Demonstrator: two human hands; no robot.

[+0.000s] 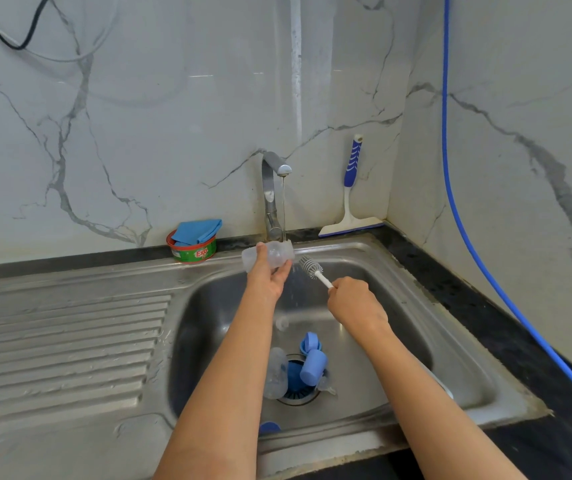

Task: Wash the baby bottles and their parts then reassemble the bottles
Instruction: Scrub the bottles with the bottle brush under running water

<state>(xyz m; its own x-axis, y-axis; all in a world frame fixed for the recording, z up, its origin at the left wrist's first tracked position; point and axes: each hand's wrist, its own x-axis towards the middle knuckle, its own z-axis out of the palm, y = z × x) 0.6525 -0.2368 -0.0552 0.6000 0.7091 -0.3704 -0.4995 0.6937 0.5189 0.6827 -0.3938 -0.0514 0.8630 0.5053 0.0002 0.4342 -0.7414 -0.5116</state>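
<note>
My left hand (pixel 268 276) grips a clear baby bottle (pixel 279 253) lying sideways under the running tap (pixel 275 192), its mouth turned right. My right hand (pixel 355 301) holds the white handle of a bottle brush (pixel 312 267); its bristle head is just outside the bottle's mouth. On the sink floor near the drain lie a second clear bottle (pixel 275 374), two blue caps (pixel 313 368) (pixel 310 342), a clear teat (pixel 326 385) and a small clear part (pixel 282 323). Another blue piece (pixel 269 427) shows at the basin's near edge.
The steel sink (pixel 461 344) has a ribbed drainboard (pixel 63 344) on its left. A round dish-soap tub with a blue cloth (pixel 194 241) stands behind it. A blue-handled squeegee (pixel 350 199) leans in the corner. A blue hose (pixel 451 188) runs down the right wall.
</note>
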